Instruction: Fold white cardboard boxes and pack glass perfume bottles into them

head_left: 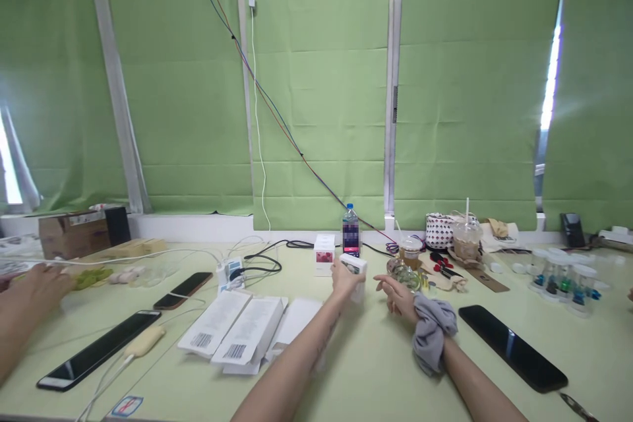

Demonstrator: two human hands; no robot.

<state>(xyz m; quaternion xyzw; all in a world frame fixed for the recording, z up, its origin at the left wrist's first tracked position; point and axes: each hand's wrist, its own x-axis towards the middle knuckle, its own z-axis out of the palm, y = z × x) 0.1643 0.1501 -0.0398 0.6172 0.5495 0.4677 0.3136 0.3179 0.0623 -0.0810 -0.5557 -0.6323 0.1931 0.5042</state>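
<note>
Gripping the white-topped container (358,265) before the bottle (351,231), your L hand (345,280) pinches its side; your R hand's (398,295) fingers spread loosely, apart. Slack one-handed hold cd drop it, poss. knocking bottle.

The held box (358,264) is white; the small box (325,265) is white with a pink-red picture. The blinds (316,79) are plain green, the worktop (376,369) a pale yellow-green. The bottle (351,227) has a blue cap and a dark label with a pinkish-red strip. White packets (250,323) bear black barcodes. The scrunchie (432,333) is plain grey, the pouch (439,231) white with small dark motifs, the carton (74,235) brown, the cables (301,155) red and blue
</note>
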